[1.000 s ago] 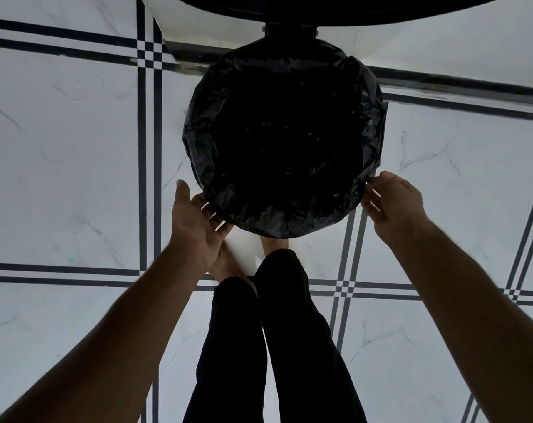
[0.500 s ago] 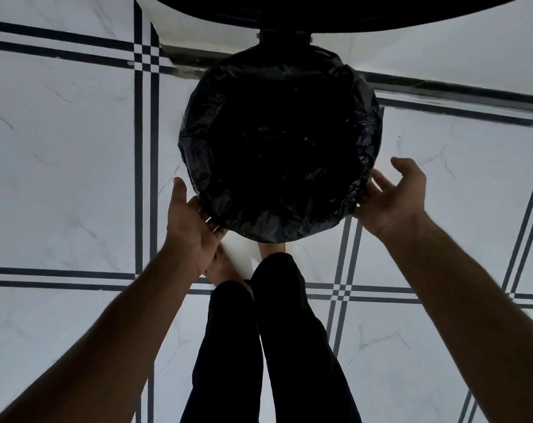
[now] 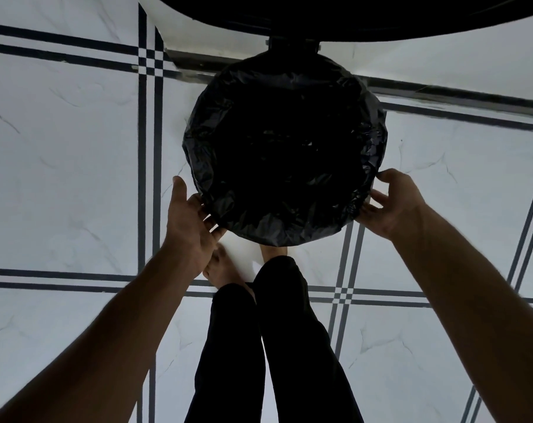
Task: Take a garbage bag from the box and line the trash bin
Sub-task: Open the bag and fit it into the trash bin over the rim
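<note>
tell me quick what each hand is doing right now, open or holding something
Left hand: open, fingers straight against the garbage bag at the bin's near-left rim.
Right hand: cannot be told; fingers bent at the bag's near-right edge, grip unclear.

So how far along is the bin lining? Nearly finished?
Nearly. The black garbage bag is already spread inside the trash bin and folded over its rim all round. Both hands, left hand and right hand, are at the near rim, tending the overhang. Only final tucking seems left.

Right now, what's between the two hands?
In the head view, the near rim of the bin, covered by the black garbage bag, lies between the left hand and right hand.
</note>
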### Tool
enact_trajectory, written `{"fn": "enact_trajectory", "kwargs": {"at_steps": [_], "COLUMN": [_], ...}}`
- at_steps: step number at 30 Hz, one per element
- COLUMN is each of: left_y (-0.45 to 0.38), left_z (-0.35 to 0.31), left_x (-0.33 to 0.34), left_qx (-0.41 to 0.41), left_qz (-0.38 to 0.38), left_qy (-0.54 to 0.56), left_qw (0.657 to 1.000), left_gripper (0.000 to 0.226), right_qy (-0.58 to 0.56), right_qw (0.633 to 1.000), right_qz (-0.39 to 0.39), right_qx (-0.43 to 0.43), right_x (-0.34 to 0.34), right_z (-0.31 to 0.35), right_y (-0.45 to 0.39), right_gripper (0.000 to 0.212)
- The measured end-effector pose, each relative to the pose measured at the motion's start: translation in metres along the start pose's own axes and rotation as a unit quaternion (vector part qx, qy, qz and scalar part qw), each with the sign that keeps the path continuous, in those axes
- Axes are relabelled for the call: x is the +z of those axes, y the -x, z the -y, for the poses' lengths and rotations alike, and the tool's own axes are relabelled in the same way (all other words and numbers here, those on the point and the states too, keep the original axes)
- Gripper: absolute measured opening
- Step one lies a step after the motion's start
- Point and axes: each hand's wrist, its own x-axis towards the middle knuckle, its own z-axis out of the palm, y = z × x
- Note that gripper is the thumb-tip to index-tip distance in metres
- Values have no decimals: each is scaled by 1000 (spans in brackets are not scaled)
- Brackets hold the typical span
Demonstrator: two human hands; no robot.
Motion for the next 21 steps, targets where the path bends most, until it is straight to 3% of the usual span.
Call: {"fn": "enact_trajectory", "kwargs": {"at_steps": [4,8,16,21], "left_y": [-2,-2,-8,-9], "left_z": [-2,-1,0,0], "left_x": [-3,-5,-3,-3], "left_qx": [2,2,12,21], "left_qz": [0,-3,-19,-28], "left_qy": [-7,-6,-13,-25], "left_qw": [1000,1000,1000,999], "left_gripper": [70,69,65,59], "right_qy": [-37,21,-78,-52], "right_qw": [999,998,994,994], "right_qz": [-10,52,80,69], "right_qx": [11,39,-21,-63], "right_x": [-5,-9,-16,-20], "right_z": [-5,-6,-6,-7], "right_y": [-3,-1,-15,-22], "right_gripper": [34,31,27,30]}}
